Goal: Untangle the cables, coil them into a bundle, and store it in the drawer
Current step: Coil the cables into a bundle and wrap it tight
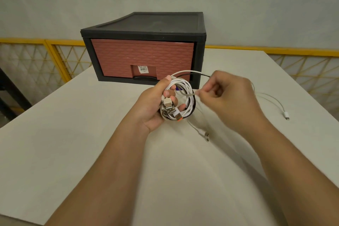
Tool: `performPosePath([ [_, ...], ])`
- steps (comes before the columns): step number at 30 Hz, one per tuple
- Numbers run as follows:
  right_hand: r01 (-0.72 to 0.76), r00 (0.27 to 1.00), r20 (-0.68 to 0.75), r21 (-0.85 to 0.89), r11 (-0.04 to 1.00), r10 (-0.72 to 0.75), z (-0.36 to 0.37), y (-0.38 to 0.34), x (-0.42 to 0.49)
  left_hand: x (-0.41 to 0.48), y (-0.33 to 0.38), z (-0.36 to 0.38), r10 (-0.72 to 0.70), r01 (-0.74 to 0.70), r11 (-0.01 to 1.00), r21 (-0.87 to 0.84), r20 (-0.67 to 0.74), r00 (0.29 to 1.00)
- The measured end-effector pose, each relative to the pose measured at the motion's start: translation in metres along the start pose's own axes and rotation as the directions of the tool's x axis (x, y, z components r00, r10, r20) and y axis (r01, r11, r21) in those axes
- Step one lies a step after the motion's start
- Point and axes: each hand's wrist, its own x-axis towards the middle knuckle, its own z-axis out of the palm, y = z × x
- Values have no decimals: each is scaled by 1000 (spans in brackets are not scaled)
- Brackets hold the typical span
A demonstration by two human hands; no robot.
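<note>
My left hand [156, 102] grips a coil of white and black cables [184, 95] above the table, with several USB plugs [169, 109] bunched at its lower side. My right hand [229, 95] pinches the loose strands just right of the coil. A white cable tail [275, 101] trails right across the table to a small connector [286, 115]. Another thin end [203, 133] lies below the coil. Behind stands a black drawer unit [146, 33] with its reddish-brown drawer [143, 57] closed.
The white table [73, 134] ends at a left edge and a right edge near the cable tail. A yellow mesh fence [45, 57] runs behind the table against a grey wall.
</note>
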Motion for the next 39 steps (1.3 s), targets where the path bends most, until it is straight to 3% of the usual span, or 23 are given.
performPosePath([
  [2,111,981,174,-119,987,-89,13,-6,-7,1,0,0,15,-15,1000,22,14,1000],
  [4,163,947,294,-94,982,-129,17,-8,-10,1,-1,0,19,-20,998,54,30,999],
  [7,-94,985,158,167,981,68,9,-5,-4,-1,-1,0,-10,7,999,34,82,997],
  [9,-278,960,100,221,935,262,4,5,2,-4,-1,0,-36,30,999,41,146,989],
  [10,-363,930,149,225,904,337,5,11,4,-4,0,0,-49,41,998,51,177,983],
  [12,-539,826,381,317,780,416,8,19,4,-6,-1,1,-87,70,995,77,247,965],
  [15,-694,703,630,503,515,330,10,18,-1,-7,-2,2,-147,106,985,135,344,927],
  [23,-676,737,627,685,271,252,0,25,1,-10,-2,3,-191,135,974,181,346,919],
  [28,-667,738,648,658,350,188,-1,23,1,-10,-3,3,-195,138,973,183,347,917],
  [33,-569,796,558,559,603,235,-1,24,4,-10,-2,1,-202,132,966,224,323,925],
  [39,-356,924,296,428,831,243,-2,23,9,-11,-5,6,-225,126,941,313,304,926],
])
